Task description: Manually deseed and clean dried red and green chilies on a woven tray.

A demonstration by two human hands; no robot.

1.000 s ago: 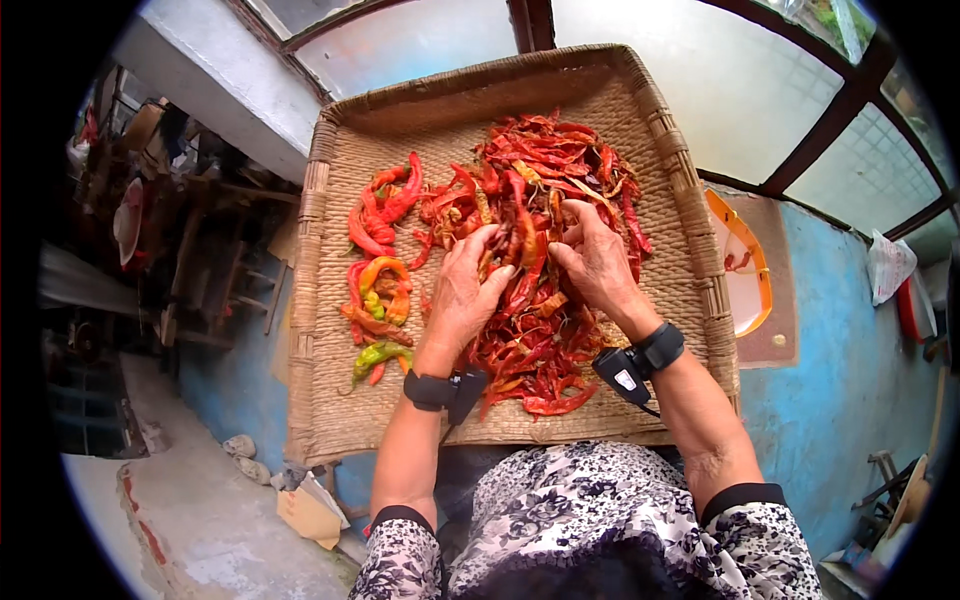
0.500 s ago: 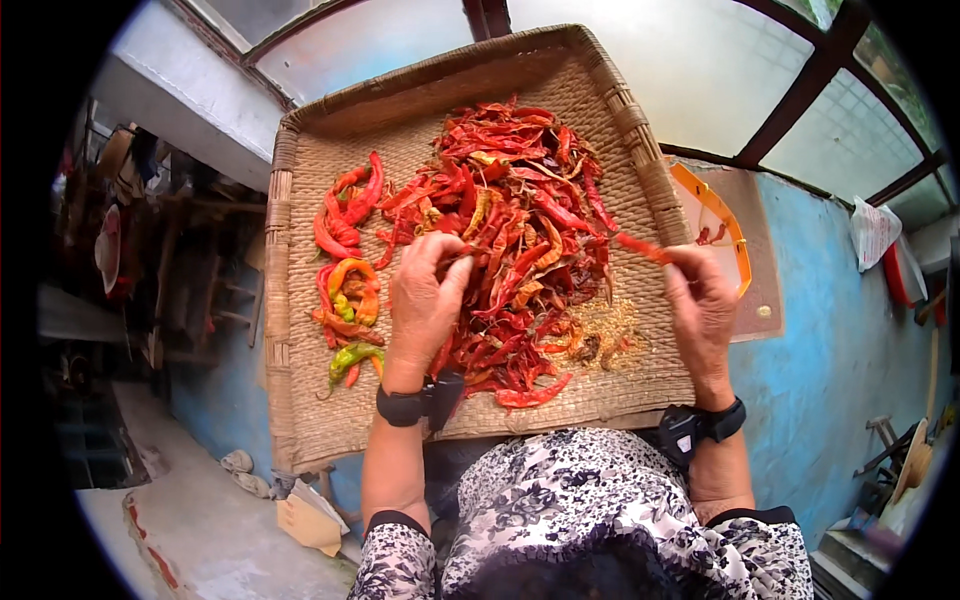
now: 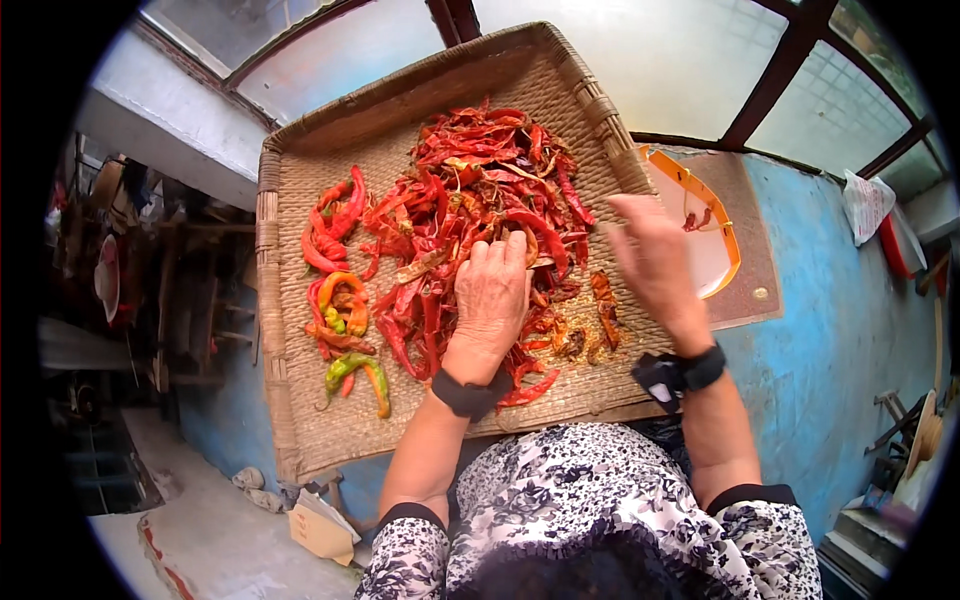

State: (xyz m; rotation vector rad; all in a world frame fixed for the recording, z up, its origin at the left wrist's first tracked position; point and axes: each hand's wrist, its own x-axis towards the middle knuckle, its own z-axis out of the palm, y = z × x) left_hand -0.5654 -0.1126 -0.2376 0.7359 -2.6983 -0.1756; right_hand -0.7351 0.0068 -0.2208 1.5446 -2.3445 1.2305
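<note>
A heap of dried red chili peppers (image 3: 490, 150) lies in a square woven basket (image 3: 585, 85) in front of me. My left hand (image 3: 490, 300) is over the middle of the heap, its fingers bent down and closed on a chili pepper; the fingertips are partly hidden among the peppers. My right hand (image 3: 655, 265) is above the basket's right side, blurred by motion, with its fingers stretched apart and no pepper visible in them. Plumper red peppers (image 3: 335, 220), an orange curled pepper (image 3: 345, 300) and a green-yellow pepper (image 3: 360, 375) lie along the left side.
Pale loose seeds (image 3: 575, 345) and a dark orange dried pepper (image 3: 605, 310) lie at the basket's near right. Beyond its right wall stands an orange-rimmed tray (image 3: 735, 255) with a few red pieces. A white plastic bag (image 3: 867, 207) is farther right, below windows.
My left hand has moved right, onto the middle of the heap. My right hand has moved slightly left; the red pepper it held is no longer seen there. A dark orange pepper now lies by the seeds.
</note>
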